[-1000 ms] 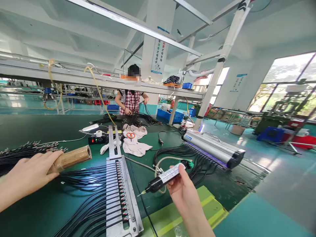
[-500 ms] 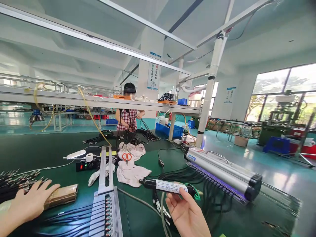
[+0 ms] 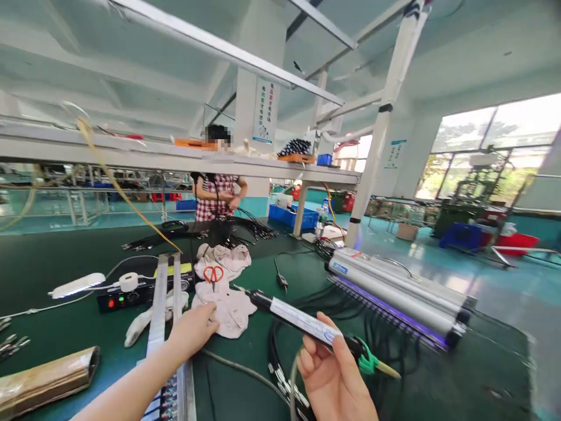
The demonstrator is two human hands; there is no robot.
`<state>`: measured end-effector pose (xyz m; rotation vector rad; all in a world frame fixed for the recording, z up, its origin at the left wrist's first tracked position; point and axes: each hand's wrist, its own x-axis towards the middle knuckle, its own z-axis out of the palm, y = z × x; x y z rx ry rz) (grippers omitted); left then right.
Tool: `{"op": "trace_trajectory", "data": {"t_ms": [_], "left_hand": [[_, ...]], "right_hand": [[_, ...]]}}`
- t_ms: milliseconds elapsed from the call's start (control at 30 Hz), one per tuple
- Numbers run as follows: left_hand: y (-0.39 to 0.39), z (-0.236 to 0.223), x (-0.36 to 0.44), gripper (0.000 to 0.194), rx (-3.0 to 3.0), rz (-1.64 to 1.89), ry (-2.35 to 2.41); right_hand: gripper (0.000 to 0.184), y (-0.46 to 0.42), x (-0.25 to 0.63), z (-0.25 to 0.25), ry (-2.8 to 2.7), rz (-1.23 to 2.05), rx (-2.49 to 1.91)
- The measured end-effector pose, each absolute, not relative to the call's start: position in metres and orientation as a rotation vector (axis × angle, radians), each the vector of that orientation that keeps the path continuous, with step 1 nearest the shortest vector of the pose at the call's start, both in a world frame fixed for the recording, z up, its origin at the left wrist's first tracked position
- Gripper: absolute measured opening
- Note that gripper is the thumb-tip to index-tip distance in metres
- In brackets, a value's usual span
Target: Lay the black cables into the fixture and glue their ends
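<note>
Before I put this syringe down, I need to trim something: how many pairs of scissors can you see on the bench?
1: a pair of red-handled scissors, lying on the crumpled white cloth, ahead of your left hand. Others could be hidden under the cloth.

Daylight glared through windows [image 3: 486,146] right of the syringe [image 3: 302,320] in the right hand [image 3: 333,374]; a lamp bar [image 3: 394,298] beside it glowed violet, and wide-angle distortion bent the edges.
</note>
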<state>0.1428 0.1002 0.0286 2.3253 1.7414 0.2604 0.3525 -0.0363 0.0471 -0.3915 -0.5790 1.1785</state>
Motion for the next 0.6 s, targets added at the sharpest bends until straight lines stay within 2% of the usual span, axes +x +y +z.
{"op": "trace_trajectory", "data": {"t_ms": [133, 233, 433, 533, 600], "left_hand": [[0.105, 0.015, 0.153, 0.036, 2.240, 0.155, 1.777], [0.108, 0.016, 0.148, 0.028, 2.127, 0.208, 1.770], [0.084, 0.050, 0.143, 0.020, 1.611, 0.758, 1.637], [0.060, 0.066, 0.140, 0.017, 1.223, 1.036, 1.498], [0.049, 0.070, 0.132, 0.023, 0.952, 1.140, 1.401]], "right_hand": [[0.031, -0.035, 0.350, 0.048, -0.593, 1.123, -0.421], [0.033, -0.034, 0.347, 0.045, -0.654, 1.050, -0.449], [0.037, -0.025, 0.338, 0.035, -0.995, 0.849, -0.625], [0.050, -0.018, 0.335, 0.032, -1.236, 0.786, -0.759], [0.056, -0.015, 0.334, 0.033, -1.378, 0.784, -0.856]]}}
